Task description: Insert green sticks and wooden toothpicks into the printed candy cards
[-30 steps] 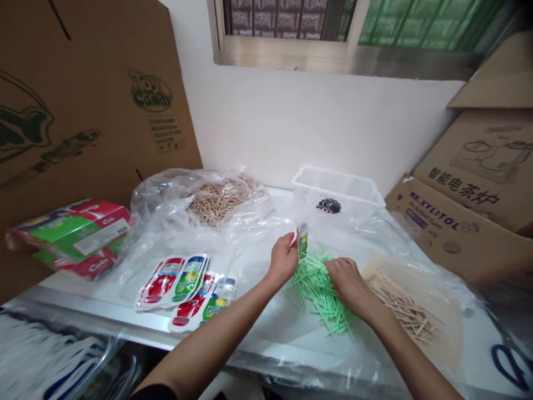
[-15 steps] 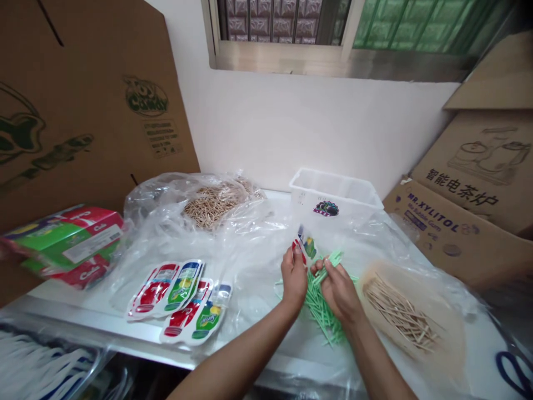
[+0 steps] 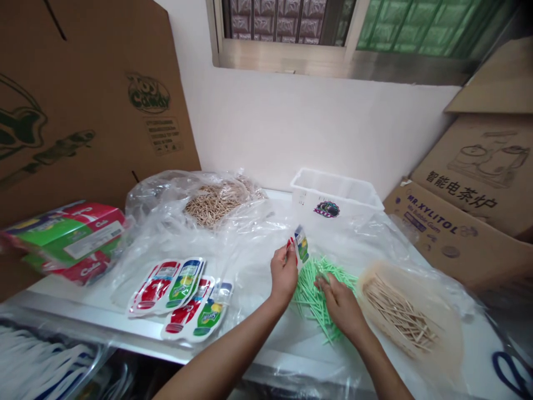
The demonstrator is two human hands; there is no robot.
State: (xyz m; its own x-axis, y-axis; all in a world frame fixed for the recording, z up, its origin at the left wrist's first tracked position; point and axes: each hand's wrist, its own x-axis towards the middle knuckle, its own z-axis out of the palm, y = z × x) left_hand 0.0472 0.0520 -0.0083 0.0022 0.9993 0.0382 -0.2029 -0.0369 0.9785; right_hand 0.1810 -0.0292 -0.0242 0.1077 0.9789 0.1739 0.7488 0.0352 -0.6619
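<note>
The left hand (image 3: 284,275) has its fingers clamped on a packet (image 3: 303,248), which stands up past the fingertips. The right hand (image 3: 343,308) has its fingers at the green sticks (image 3: 310,294), right of the left hand's fingers; whether they are closed on any, I cannot tell. Brown sticks (image 3: 400,314) lie to the right of the right fingers. Well left of the left fingers, other packets (image 3: 155,286) overlap on the tabletop (image 3: 245,328). Beyond both hands' fingers stands a white bin (image 3: 353,203).
</note>
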